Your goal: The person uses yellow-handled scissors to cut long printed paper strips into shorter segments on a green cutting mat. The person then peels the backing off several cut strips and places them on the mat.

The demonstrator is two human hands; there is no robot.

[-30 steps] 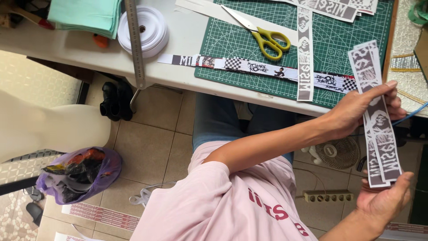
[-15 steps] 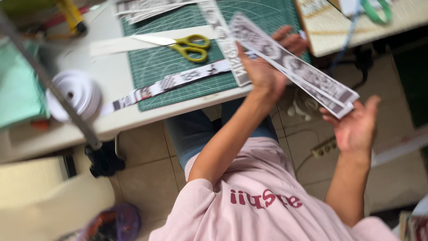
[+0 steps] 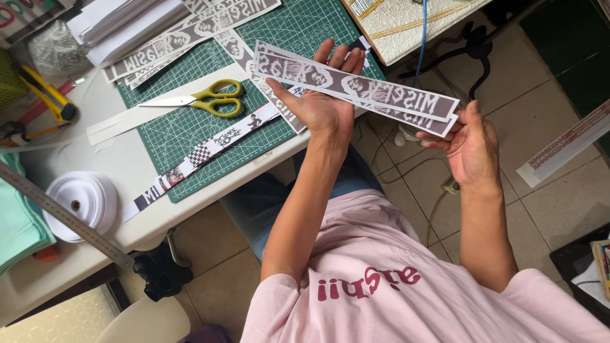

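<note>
The fingers [image 3: 346, 63] of the left hand [image 3: 321, 105] are spread flat under a stack of long printed paper strips [image 3: 356, 89], with the thumb pressed on one end. The right hand [image 3: 473, 149] pinches the other end between thumb and fingers. The strips hang in the air past the counter [image 3: 121, 165] edge, above the person's lap. Behind them on the counter lies a green cutting mat [image 3: 190, 130] with yellow scissors [image 3: 200, 100] and more strips. A white tape roll [image 3: 82, 203] and a metal ruler [image 3: 63, 216] sit farther off.
</note>
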